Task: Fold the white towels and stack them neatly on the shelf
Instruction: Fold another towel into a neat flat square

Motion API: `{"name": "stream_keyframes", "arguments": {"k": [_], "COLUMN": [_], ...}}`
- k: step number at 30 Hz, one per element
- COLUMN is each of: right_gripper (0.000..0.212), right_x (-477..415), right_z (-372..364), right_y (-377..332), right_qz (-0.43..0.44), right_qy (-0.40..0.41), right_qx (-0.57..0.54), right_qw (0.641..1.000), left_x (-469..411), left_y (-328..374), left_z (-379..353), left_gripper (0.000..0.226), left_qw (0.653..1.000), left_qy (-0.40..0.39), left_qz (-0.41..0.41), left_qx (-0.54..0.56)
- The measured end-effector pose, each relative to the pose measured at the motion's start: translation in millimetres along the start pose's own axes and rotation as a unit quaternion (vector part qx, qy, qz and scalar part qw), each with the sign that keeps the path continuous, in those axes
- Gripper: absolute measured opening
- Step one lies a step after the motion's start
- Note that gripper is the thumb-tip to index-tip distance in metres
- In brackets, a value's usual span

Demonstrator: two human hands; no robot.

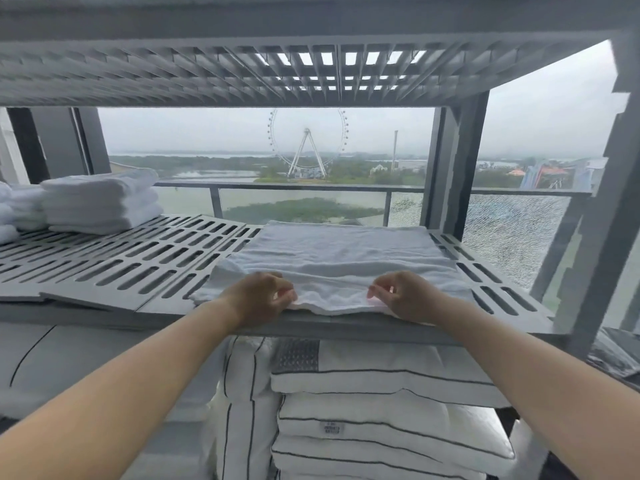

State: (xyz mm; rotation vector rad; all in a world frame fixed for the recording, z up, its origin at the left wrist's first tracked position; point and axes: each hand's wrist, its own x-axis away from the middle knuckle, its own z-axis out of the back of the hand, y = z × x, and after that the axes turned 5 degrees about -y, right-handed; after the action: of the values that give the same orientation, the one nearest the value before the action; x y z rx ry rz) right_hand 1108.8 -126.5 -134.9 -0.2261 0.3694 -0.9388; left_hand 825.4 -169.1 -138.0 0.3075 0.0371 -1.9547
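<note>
A white towel [341,258] lies spread flat on the right half of the grey slotted shelf [131,265], its near edge at the shelf's front lip. My left hand [261,297] pinches the towel's near edge on the left side. My right hand [403,294] pinches the same edge on the right side. A stack of folded white towels [102,200] stands at the back left of the shelf, with more folded towels [20,209] beside it at the frame's left edge.
Another slotted shelf [242,71] hangs close overhead. Grey uprights [460,168] stand at the right. Below the shelf lie stacked white pillows with black piping [381,410]. Behind is a window with a balcony rail and cracked glass [512,233].
</note>
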Motion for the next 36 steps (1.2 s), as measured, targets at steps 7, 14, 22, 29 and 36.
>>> {"name": "stream_keyframes", "arguments": {"k": [7, 14, 22, 29, 36], "right_gripper": [0.009, 0.008, 0.014, 0.013, 0.008], "right_x": [-37.9, -91.2, -159.1, -201.4, -226.7], "right_z": [-10.8, -1.8, 0.8, -10.4, -19.2], "right_y": [5.4, 20.3, 50.5, 62.0, 76.3], "right_qz": [0.012, -0.009, -0.081, -0.107, -0.091], "right_qy": [-0.011, 0.012, 0.031, 0.020, -0.032], "right_qx": [-0.005, -0.021, 0.014, 0.016, 0.039], "right_qw": [1.000, 1.000, 0.996, 0.994, 0.995], "left_x": [-38.7, -92.2, -143.4, -136.5, -138.7], "left_y": [13.6, 10.4, -34.0, -16.9, -21.1], "left_z": [-8.3, -13.7, -12.5, -37.6, -35.1], "left_gripper": [0.011, 0.017, 0.017, 0.018, 0.019], "left_qw": [0.996, 0.991, 0.989, 0.975, 0.982], "left_qy": [-0.020, -0.016, 0.033, 0.102, 0.101], "left_qz": [-0.075, -0.129, -0.141, -0.196, -0.157], "left_qx": [0.054, 0.044, 0.030, 0.037, 0.038]}}
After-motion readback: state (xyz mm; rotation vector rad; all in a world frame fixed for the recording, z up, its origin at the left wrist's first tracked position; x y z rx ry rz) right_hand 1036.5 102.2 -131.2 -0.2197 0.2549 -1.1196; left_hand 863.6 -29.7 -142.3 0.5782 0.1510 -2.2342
